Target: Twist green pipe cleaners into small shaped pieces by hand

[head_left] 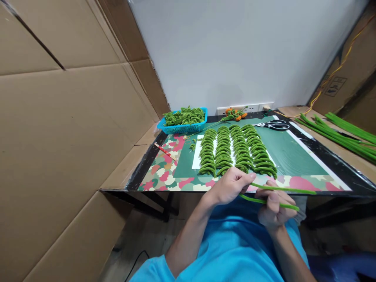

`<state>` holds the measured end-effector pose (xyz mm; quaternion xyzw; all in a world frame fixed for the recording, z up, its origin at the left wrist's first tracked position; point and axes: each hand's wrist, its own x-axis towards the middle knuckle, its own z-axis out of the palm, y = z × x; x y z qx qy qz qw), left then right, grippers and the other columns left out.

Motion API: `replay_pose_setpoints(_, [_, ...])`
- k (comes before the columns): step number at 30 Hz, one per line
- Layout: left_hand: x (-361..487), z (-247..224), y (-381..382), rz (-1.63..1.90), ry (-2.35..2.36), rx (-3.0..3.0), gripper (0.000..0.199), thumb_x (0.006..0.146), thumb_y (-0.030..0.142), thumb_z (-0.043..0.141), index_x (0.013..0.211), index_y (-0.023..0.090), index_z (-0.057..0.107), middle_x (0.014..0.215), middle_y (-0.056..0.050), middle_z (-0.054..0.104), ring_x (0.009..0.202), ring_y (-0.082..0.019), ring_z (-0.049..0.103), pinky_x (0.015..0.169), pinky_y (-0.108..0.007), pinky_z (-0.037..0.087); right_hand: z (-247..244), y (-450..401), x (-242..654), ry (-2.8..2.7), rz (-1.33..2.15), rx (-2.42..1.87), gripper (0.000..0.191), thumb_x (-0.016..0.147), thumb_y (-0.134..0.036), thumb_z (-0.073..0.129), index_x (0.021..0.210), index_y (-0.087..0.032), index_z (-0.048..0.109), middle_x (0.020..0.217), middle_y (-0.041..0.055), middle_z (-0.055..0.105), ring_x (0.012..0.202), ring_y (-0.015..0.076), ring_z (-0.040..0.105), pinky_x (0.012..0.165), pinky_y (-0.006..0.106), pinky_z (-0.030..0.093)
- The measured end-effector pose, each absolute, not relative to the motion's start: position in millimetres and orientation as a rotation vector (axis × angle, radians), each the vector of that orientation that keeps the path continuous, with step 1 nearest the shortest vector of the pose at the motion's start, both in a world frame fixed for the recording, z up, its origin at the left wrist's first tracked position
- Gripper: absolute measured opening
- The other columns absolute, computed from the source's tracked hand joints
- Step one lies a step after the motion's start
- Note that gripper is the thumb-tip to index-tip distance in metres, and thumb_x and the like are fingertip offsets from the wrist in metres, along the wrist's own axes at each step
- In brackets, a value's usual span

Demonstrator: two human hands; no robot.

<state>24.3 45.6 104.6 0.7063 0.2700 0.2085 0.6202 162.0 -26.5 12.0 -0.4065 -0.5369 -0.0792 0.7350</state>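
A bright green pipe cleaner (286, 189) is doubled back on itself, its bend hidden in my left hand (230, 184), whose fingers are closed on it. Both strands run off to the right. My right hand (274, 205) is closed around the lower strand, while the upper one passes over its fingers. Both hands hover at the table's front edge, above my lap. Just beyond them, curled green pipe-cleaner pieces (223, 147) lie in several neat columns on white paper (196, 158).
A blue basket (182, 128) heaped with green pieces stands back left. Black-handled scissors (276, 125) and orange flowers (236, 114) lie at the back of the green mat (299, 160). Long green pipe cleaners (337, 135) rest at right. A red-and-white strip (165, 151) lies left; cardboard (73, 117) walls that side.
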Motion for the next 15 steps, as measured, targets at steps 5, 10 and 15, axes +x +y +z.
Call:
replay_pose_setpoints(5, [23.0,104.1,45.8,0.459,0.590,1.648,0.070,0.098,0.073,0.056,0.054,0.020,0.045,0.054,0.006,0.034,0.056,-0.009,0.029,0.057,-0.030,0.023,6.7,-27.9,163.5,-1.138,-0.189,-0.894,0.039,0.104,-0.022,0.045,0.072,-0.023,0.068,0.063,0.0025,0.063,0.060,0.0202,0.062,0.053,0.035,0.042])
replay_pose_setpoints(10, [23.5,105.3,44.1,0.437,0.614,1.708,0.070,0.099,0.075,0.053,0.057,0.021,0.041,0.057,0.005,0.033,0.059,-0.010,0.029,0.058,-0.031,0.023,9.9,-29.5,162.7,-1.155,-0.174,-0.944,0.051,0.107,-0.030,0.036,0.068,-0.022,0.067,0.059,0.0027,0.058,0.054,0.0191,0.056,0.053,0.036,0.038])
replay_pose_setpoints(15, [25.7,106.4,38.2,0.479,0.657,1.892,0.064,0.104,0.068,0.047,0.063,0.020,0.035,0.065,0.004,0.028,0.064,-0.010,0.028,0.060,-0.032,0.019,22.6,-32.4,161.9,-1.255,-0.202,-0.963,0.052,0.109,-0.029,0.031,0.069,-0.022,0.064,0.053,-0.0019,0.052,0.048,0.0146,0.050,0.056,0.033,0.041])
